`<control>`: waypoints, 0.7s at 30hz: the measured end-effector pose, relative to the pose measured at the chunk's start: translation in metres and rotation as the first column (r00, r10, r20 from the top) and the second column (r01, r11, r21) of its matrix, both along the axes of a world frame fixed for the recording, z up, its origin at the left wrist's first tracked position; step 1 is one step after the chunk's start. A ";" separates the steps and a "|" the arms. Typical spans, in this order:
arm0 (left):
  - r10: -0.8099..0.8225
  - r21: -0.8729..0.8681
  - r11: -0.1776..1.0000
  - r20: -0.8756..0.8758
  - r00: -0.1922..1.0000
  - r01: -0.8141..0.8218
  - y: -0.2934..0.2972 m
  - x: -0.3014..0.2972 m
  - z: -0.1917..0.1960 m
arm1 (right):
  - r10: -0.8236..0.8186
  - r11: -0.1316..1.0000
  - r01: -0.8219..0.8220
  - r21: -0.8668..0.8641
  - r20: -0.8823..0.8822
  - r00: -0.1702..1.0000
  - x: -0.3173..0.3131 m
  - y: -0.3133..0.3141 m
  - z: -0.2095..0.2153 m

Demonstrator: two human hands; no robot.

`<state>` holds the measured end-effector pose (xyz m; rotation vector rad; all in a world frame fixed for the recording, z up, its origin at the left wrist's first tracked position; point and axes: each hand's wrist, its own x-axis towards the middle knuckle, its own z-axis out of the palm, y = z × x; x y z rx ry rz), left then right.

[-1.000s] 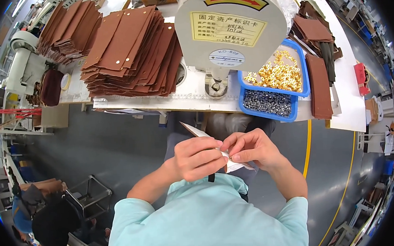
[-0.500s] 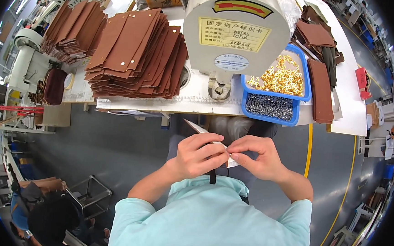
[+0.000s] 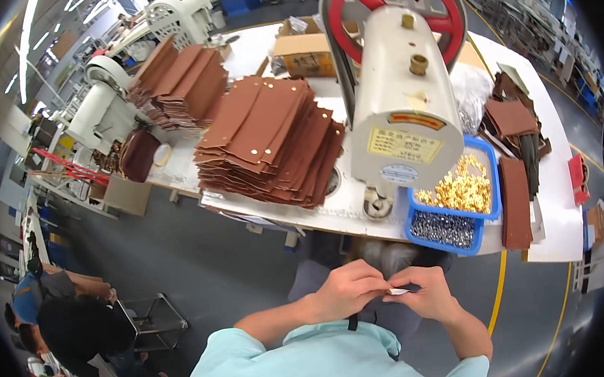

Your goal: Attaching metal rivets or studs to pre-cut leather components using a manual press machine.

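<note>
Both hands meet in front of my body, below the table's near edge. A small white piece (image 3: 398, 291), flat like folded paper, shows between my fingertips. My left hand (image 3: 348, 290) is closed, its fingers pinching at the left end of the piece. From the other side my right hand (image 3: 430, 293) grips it between thumb and fingers. Most of the piece is covered by my fingers, so its full shape is hidden. Beyond my hands stands a white press machine (image 3: 406, 76) with a red wheel (image 3: 338, 18).
Brown leather pieces with gold studs (image 3: 252, 125) are stacked left of the machine. Gold metal fittings (image 3: 466, 187) and dark metal fittings (image 3: 445, 231) fill blue trays on the right. A brown strip (image 3: 515, 205) lies beside them. A person in black (image 3: 81, 330) is at lower left.
My view has tilted up, showing more of the machine and its wheel. The pale piece, which stuck out long past my left hand, now shows only a small part between both hands.
</note>
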<state>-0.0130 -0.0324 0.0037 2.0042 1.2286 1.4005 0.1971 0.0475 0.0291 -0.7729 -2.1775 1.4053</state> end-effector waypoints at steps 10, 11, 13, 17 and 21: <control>-0.067 -0.122 0.991 -0.040 0.997 0.062 0.008 -0.004 0.012 | -0.012 0.802 0.042 0.596 -0.054 0.998 -0.009 -0.003 -0.020; -0.081 -0.138 0.988 -0.098 0.992 0.067 0.008 -0.004 0.013 | -0.012 0.772 0.083 0.630 -0.116 0.993 -0.010 -0.004 -0.022; -0.115 -0.212 0.973 -0.126 0.985 0.086 0.009 -0.003 0.012 | -0.015 0.758 0.102 0.645 -0.139 0.990 -0.012 -0.003 -0.027; -0.091 -0.249 0.968 -0.214 0.973 0.036 0.010 0.002 -0.007 | -0.053 0.827 0.050 0.560 -0.010 0.999 -0.009 -0.006 -0.032; -0.029 -0.214 0.977 -0.153 0.988 -0.005 0.014 -0.001 0.005 | -0.101 0.979 0.096 0.177 0.014 0.995 0.000 -0.001 -0.013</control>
